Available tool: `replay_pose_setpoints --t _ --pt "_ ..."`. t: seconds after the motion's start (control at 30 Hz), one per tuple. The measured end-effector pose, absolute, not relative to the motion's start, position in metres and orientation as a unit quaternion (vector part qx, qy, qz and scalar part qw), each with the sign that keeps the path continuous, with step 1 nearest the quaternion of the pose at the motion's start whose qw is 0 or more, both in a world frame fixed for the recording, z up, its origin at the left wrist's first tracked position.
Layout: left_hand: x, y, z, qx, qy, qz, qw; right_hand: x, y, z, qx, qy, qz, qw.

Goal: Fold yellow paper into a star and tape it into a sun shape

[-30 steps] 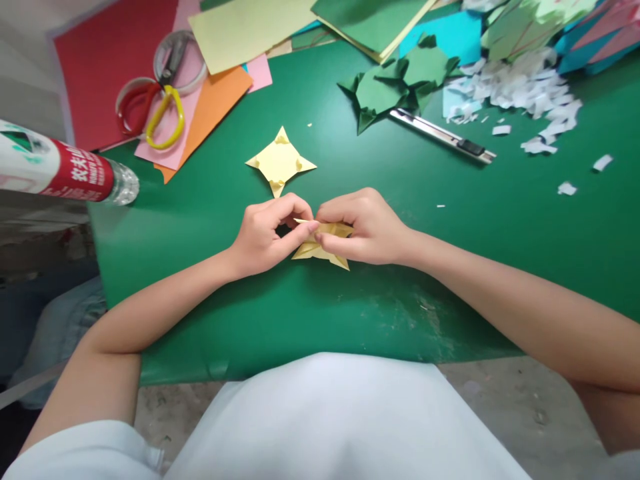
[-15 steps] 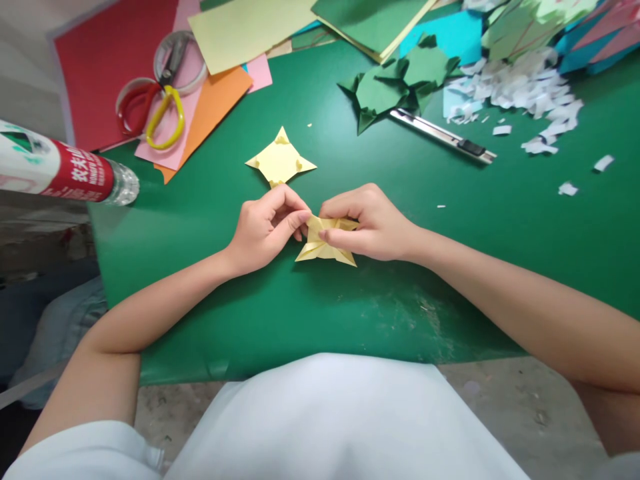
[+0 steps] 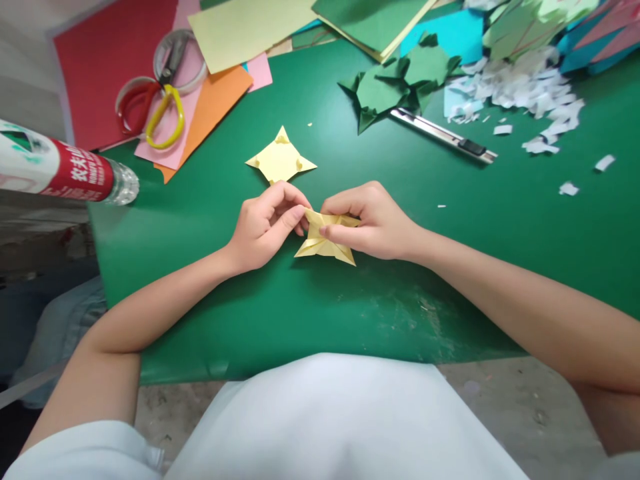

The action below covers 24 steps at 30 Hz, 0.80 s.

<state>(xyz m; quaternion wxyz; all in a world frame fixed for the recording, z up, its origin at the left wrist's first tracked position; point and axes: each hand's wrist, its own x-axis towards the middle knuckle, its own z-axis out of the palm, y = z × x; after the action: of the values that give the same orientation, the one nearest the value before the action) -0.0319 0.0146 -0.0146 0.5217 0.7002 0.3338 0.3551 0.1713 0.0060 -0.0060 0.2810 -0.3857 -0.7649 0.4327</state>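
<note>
Between my two hands is a folded yellow paper star (image 3: 327,245), its creased side facing up and its points spread. My right hand (image 3: 373,223) grips its right side, thumb on top and fingers behind. At its upper left point, my left hand (image 3: 270,223) pinches the tip between thumb and forefinger; the other fingers curl behind. A second yellow paper star (image 3: 280,159), with curled bits near its points, lies flat on the green table (image 3: 300,320) just beyond my left hand.
Scissors (image 3: 167,87) with red and yellow handles rest on coloured paper sheets (image 3: 115,60) at upper left, near a plastic bottle (image 3: 85,170). A utility knife (image 3: 445,135), green folded paper shapes (image 3: 383,90) and white paper scraps (image 3: 530,87) lie at upper right.
The held star's upper left point has shifted slightly up and left with my left fingers. Both hands stay nearly in place, still on the paper.
</note>
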Motion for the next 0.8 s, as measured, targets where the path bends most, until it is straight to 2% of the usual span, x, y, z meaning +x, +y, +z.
replay_pose_setpoints --t 0.8 --pt "-0.0332 0.0129 -0.0132 0.700 0.353 0.353 0.510 0.1718 0.0064 -0.0052 -0.389 -0.758 0.443 0.278"
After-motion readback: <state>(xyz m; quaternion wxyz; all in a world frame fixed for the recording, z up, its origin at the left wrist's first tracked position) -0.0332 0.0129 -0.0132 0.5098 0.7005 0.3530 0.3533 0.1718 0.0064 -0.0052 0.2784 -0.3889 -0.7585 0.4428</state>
